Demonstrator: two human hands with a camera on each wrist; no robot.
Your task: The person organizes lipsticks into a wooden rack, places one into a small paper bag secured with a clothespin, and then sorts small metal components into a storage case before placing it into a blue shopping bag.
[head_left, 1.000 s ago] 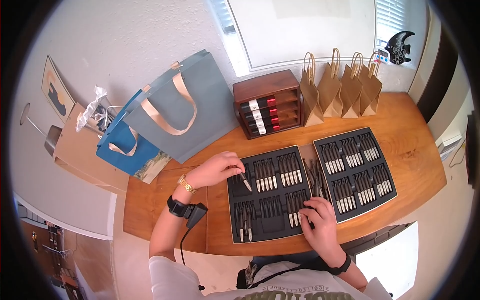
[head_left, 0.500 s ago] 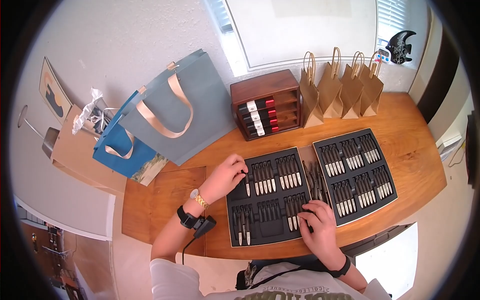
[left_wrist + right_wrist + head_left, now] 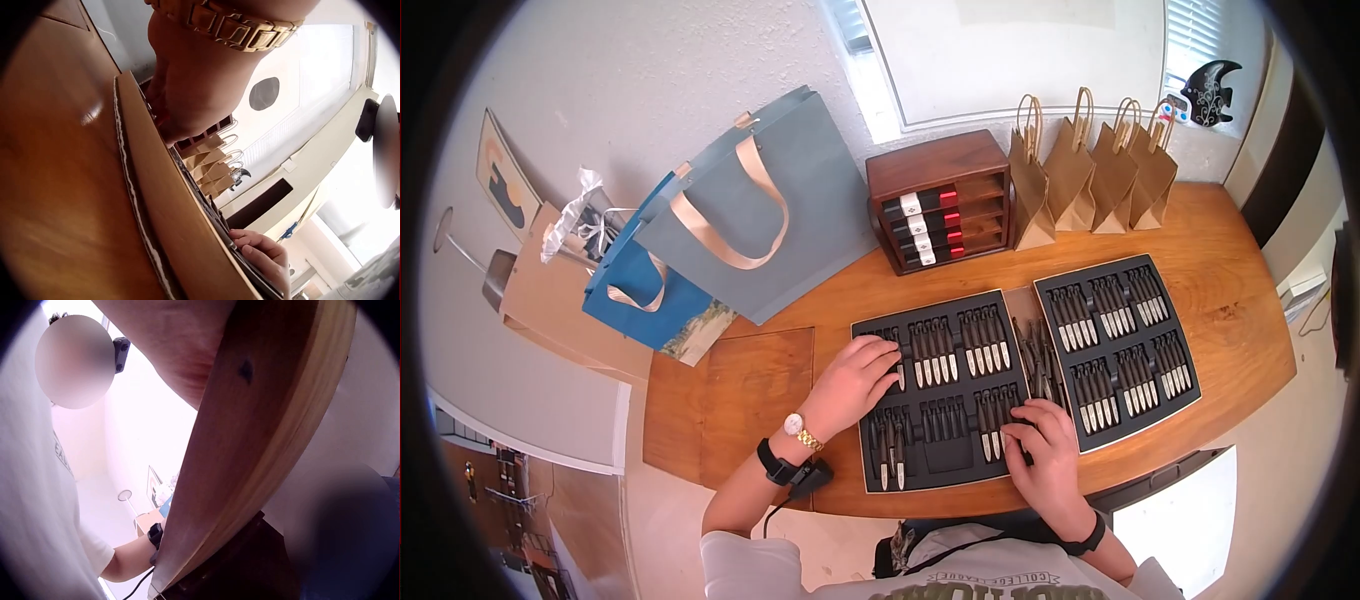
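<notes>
The left black tray (image 3: 948, 400) holds slim dark pieces with silver tips, grouped in recesses. My left hand (image 3: 852, 388) is over its top left recess, fingers bent down around a dark piece whose silver tip (image 3: 901, 378) shows beside them; the fingertips' contact is partly hidden. My right hand (image 3: 1045, 452) rests at the tray's lower right edge, its fingers loosely bent beside the silver-tipped pieces (image 3: 991, 425). In the left wrist view my left hand (image 3: 200, 81) reaches over the tray's side, and my right hand (image 3: 262, 256) lies on the far edge.
A second filled tray (image 3: 1112, 350) lies to the right, with loose dark pieces (image 3: 1037, 355) between the trays. Behind stand a wooden rack (image 3: 935, 165), several brown paper bags (image 3: 1115, 185), and a large grey-blue bag (image 3: 800, 210) with a smaller blue bag (image 3: 622, 295).
My left hand has brought its piece from a slanted position down into the top left recess and now covers more of that recess. My right hand has stayed nearly in place.
</notes>
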